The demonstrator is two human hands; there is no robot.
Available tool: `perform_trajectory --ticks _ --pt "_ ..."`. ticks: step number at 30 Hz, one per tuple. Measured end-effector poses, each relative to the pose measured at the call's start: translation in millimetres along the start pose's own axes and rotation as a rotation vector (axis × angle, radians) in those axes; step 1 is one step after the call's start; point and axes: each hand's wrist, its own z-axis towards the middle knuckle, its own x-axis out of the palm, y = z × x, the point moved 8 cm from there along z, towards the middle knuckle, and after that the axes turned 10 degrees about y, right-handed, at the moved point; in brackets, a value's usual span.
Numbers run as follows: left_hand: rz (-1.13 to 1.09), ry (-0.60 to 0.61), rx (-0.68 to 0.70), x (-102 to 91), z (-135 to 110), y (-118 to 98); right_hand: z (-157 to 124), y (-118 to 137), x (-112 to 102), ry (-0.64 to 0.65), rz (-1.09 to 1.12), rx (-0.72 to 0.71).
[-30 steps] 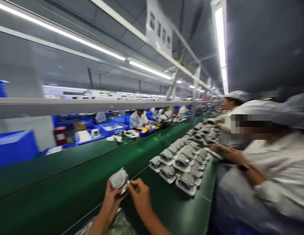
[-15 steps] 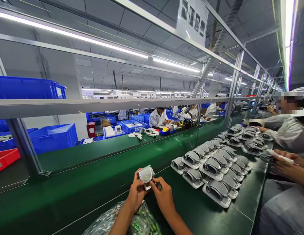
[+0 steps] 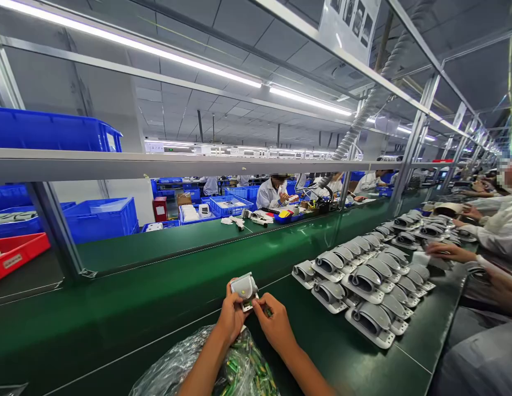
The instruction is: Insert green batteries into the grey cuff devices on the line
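Two hands (image 3: 232, 314) meet at a grey cuff (image 3: 243, 287).
Left to right: a clear bag (image 3: 169, 360) of green parts, below the hands; the left hand, grasping the cuff; the right hand (image 3: 276, 323), thumb and finger at the cuff's lower edge, grip impossible to tell; rows of similar cuffs (image 3: 365, 275), right of both hands.

at lower centre, the device (image 3: 244, 287) sits between your left hand (image 3: 232, 312) and right hand (image 3: 276, 323), a bag (image 3: 169, 364) lower down; right, units (image 3: 365, 280) on the table (image 3: 322, 344); upper left, 1 bin (image 3: 53, 131) on a shelf (image 3: 190, 165).
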Motion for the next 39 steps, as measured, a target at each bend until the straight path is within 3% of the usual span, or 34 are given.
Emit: perform_trajectory --ticks 6,10,16,22,28,32,36,39 --pt "0.001 -0.013 -0.011 -3.3 1 3 1 -2 3 0.047 -0.022 -0.001" --pt "0.04 -0.02 -0.036 -0.6 0 4 1 0 3 0.143 -0.014 0.033" --pt "0.094 -0.022 -0.035 1.2 1 8 -6 13 19 0.269 -0.245 0.029" --pt "0.137 -0.051 -0.023 2.0 2 3 -8 22 14 0.154 0.096 -0.042" --pt "0.199 -0.104 0.0 0.4 3 1 -6 -21 -13 -0.107 0.294 0.217" --pt "0.232 -0.1 0.014 0.4 5 0 -7 -38 -21 -0.271 0.385 0.242" --pt "0.279 -0.14 0.003 -2.6 4 -4 -5 -49 -10 -0.241 0.589 0.316" --pt "0.305 -0.152 0.026 -2.1 2 -9 -5 -47 -11 -0.231 0.599 0.336"
